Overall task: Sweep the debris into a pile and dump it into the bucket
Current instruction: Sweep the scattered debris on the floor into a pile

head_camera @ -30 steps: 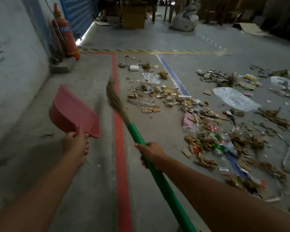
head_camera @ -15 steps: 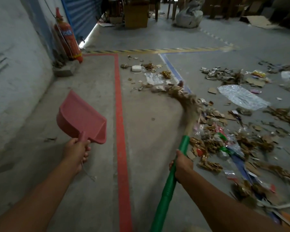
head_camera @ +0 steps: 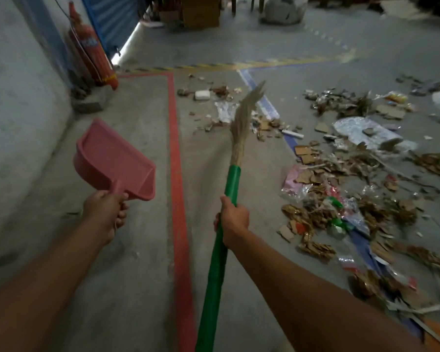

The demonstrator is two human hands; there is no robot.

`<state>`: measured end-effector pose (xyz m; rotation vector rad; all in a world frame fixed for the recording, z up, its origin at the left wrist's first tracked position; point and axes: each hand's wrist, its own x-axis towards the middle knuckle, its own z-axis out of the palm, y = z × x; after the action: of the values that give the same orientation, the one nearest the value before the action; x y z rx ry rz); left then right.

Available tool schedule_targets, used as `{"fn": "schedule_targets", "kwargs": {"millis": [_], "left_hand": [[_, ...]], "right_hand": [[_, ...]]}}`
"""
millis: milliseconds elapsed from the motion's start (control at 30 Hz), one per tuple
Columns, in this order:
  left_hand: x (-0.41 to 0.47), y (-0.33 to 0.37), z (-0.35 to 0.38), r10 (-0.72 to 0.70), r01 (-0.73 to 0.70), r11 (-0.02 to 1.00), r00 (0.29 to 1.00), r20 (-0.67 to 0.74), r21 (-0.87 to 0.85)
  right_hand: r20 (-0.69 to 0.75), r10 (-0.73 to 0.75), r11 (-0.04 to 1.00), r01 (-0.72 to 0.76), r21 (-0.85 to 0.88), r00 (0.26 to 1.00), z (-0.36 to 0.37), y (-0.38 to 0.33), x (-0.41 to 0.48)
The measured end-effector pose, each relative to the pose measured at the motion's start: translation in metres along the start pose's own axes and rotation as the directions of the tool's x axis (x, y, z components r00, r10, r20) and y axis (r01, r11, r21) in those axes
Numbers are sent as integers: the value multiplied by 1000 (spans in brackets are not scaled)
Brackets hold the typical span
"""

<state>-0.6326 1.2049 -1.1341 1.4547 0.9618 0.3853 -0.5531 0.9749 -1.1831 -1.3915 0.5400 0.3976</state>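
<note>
The broom (head_camera: 233, 179) has a straight, cylindrical handle in glossy green wrapping, ending in a tapering tuft of dry, pale straw bristles (head_camera: 241, 123) that fans to a ragged tip. The dustpan (head_camera: 112, 158) is matte pinkish-red plastic, a shallow scoop with a raised, curved rim and a short stub handle. The debris (head_camera: 328, 199) is torn brown cardboard scraps, crinkled clear film, shiny foil and coloured wrapper bits, strewn over the right side of the rough grey concrete floor (head_camera: 137, 250), right of a red painted line (head_camera: 175, 174). The right hand (head_camera: 233, 222) is clenched round the green handle, thumb lying up the shaft, arm stretched forward, bristles pointing at the far scraps. The left hand (head_camera: 104, 214) grips the dustpan's stub handle, fingers curled under it, holding the pan tilted above the floor left of the red line
</note>
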Motion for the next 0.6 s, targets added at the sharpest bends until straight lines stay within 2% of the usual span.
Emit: {"fn": "schedule_targets", "kwargs": {"millis": [200, 400, 467, 600], "left_hand": [[-17, 42, 11, -154, 154, 986, 988, -6, 62], [-82, 125, 24, -276, 278, 960, 960, 42, -42], [-100, 160, 28, -289, 290, 957, 957, 40, -26], [-131, 235, 43, -342, 340, 940, 938, 53, 44]], "right_hand": [[106, 145, 977, -125, -174, 984, 8, -53, -18], [137, 283, 930, -237, -281, 949, -19, -137, -69], [152, 328, 915, -273, -296, 933, -34, -168, -88], [211, 448, 889, -406, -214, 869, -68, -245, -126]]}}
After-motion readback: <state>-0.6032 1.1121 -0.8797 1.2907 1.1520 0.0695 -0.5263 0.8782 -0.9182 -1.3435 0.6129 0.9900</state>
